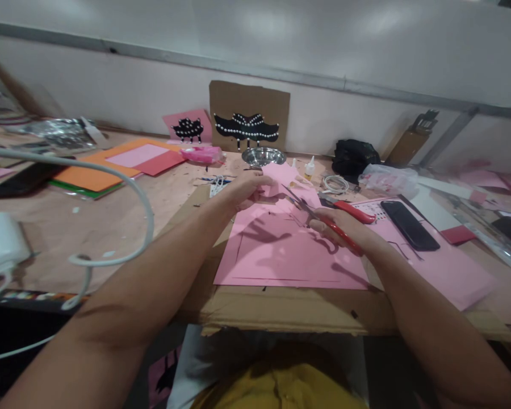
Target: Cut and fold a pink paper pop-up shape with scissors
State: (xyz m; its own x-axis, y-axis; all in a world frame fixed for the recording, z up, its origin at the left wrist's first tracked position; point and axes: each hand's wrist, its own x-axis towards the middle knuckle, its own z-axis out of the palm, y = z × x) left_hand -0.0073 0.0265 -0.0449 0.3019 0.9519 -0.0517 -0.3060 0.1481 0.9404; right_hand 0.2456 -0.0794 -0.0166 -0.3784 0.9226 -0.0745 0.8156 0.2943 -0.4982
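Over the far part of a large pink sheet (281, 250), well in from the front edge of the bench (55, 233), a smaller pink paper piece (280, 172) is hanging near the scissors (301, 204). The blades are pointing toward the left hand (250, 188), so a slip or a drifting fingertip could be causing a nick; slack paper could be buckling and sending a cut astray. The left hand is pinching the piece, fingers nearly closed; the right hand (333, 218) is curling around the scissors' red handles. Toward the bench's right edge, a black phone (410, 224) is lying.
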